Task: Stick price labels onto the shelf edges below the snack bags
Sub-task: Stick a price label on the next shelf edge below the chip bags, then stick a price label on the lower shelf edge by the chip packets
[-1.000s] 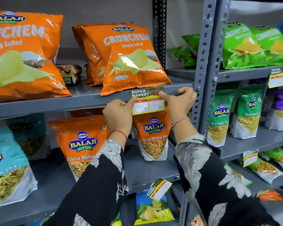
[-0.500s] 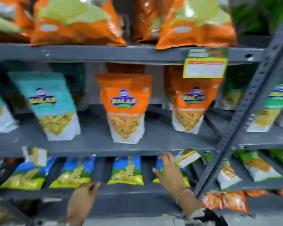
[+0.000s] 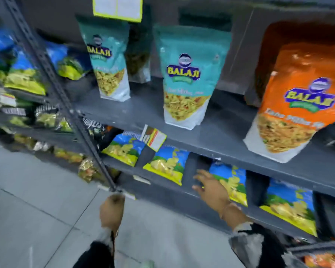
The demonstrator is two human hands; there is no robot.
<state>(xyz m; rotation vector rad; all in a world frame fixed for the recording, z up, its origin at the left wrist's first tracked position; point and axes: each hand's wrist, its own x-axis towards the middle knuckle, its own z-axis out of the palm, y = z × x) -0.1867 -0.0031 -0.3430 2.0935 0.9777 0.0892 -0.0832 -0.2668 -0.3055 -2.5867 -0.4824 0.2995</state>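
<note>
The view is blurred. My right hand [image 3: 213,190] is spread with fingers apart in front of the low shelf, over the blue-and-yellow chip bags [image 3: 166,165]. It holds nothing. My left hand [image 3: 111,211] hangs lower left by the foot of the grey rack post [image 3: 66,97], fingers curled; nothing shows in it. A yellow price label [image 3: 156,139] hangs crooked from the middle shelf edge [image 3: 230,153]. Another label [image 3: 118,7] hangs from the shelf above, over a teal bag [image 3: 109,60]. A second teal bag [image 3: 186,78] and an orange bag [image 3: 296,105] stand on the middle shelf.
A second rack on the left holds blue, green and dark snack bags [image 3: 23,74]. Grey floor tiles [image 3: 37,209] fill the lower left. Small white tags [image 3: 141,179] sit on the lowest shelf edge.
Both hands left the label on the upper shelf and dropped low. The view swung down and left to the lower shelves. My right hand now reaches toward the chip bags.
</note>
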